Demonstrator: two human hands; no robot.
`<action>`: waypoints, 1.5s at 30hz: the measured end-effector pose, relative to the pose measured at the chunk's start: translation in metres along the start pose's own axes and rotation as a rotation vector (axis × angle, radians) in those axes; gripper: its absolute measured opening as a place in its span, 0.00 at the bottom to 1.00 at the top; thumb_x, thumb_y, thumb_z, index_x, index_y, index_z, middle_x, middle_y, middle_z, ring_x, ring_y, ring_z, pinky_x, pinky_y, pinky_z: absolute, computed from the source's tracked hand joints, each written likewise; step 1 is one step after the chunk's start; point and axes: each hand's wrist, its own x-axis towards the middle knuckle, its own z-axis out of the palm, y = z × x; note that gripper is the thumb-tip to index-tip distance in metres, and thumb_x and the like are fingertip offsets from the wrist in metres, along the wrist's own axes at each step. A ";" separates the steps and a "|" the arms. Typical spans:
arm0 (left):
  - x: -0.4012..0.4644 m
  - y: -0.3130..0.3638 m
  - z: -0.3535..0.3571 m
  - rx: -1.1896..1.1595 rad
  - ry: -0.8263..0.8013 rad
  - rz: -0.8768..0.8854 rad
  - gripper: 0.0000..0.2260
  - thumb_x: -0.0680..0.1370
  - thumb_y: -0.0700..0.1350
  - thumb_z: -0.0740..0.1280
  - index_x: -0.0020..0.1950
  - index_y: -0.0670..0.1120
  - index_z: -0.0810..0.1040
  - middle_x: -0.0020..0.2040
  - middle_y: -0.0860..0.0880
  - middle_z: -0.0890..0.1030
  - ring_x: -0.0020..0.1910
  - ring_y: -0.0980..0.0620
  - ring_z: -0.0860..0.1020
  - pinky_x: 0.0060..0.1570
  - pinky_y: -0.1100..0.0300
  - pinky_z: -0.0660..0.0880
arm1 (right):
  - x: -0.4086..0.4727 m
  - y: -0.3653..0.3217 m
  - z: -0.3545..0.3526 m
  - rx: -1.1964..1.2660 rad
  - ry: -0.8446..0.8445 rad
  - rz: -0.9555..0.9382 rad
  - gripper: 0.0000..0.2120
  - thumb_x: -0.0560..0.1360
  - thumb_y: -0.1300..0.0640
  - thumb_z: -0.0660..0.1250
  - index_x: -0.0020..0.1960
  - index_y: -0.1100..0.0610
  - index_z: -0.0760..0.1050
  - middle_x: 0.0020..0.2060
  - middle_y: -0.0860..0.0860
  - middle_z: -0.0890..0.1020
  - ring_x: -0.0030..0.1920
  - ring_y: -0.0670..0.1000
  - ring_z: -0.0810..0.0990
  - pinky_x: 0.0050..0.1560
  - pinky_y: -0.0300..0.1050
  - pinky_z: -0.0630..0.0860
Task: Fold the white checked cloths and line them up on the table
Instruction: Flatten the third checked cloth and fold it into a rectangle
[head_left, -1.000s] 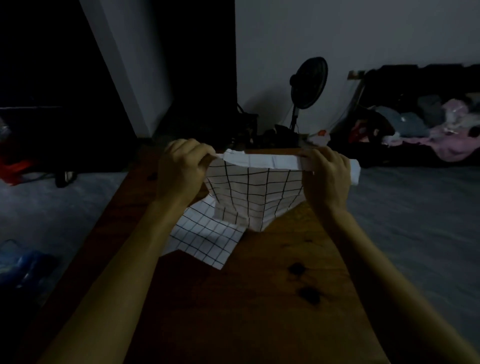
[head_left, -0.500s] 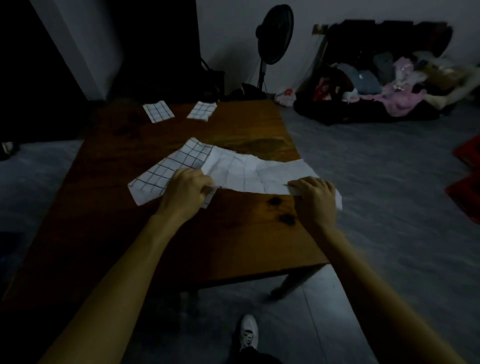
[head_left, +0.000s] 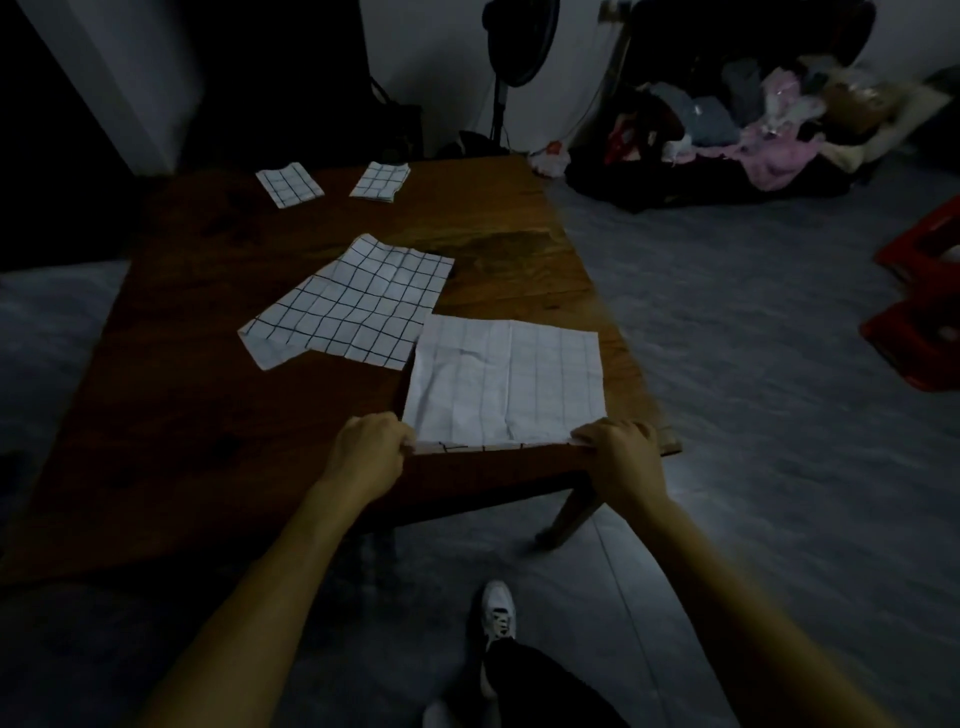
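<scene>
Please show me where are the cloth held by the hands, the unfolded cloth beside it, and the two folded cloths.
held cloth (head_left: 504, 379), head view, its middle
unfolded cloth (head_left: 358, 306), head view, its middle
left folded cloth (head_left: 289, 184), head view, its middle
right folded cloth (head_left: 380, 181), head view, its middle

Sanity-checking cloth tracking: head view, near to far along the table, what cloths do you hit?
Cloth held by both hands at the near edge → unfolded checked cloth mid-table → two small folded cloths at the far end, left one and right one, roughly level with each other.
</scene>
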 end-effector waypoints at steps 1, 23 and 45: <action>-0.001 0.000 0.000 -0.008 -0.014 -0.012 0.08 0.78 0.41 0.64 0.52 0.50 0.80 0.49 0.50 0.77 0.47 0.51 0.74 0.48 0.58 0.74 | 0.000 0.001 0.000 -0.003 -0.005 -0.002 0.10 0.74 0.63 0.66 0.51 0.51 0.82 0.45 0.49 0.84 0.47 0.51 0.80 0.59 0.50 0.70; 0.249 0.002 -0.002 0.044 0.198 -0.164 0.08 0.72 0.34 0.65 0.47 0.41 0.81 0.43 0.41 0.80 0.43 0.42 0.77 0.47 0.50 0.71 | 0.245 0.069 0.020 0.012 -0.241 0.139 0.10 0.77 0.62 0.61 0.58 0.56 0.72 0.39 0.50 0.77 0.44 0.53 0.78 0.59 0.55 0.73; 0.194 0.018 0.153 0.067 -0.130 -0.055 0.31 0.77 0.65 0.37 0.77 0.52 0.41 0.77 0.43 0.41 0.76 0.45 0.39 0.73 0.44 0.42 | 0.161 0.034 0.152 0.126 -0.315 0.014 0.30 0.80 0.38 0.46 0.77 0.48 0.43 0.77 0.54 0.40 0.76 0.54 0.34 0.74 0.54 0.36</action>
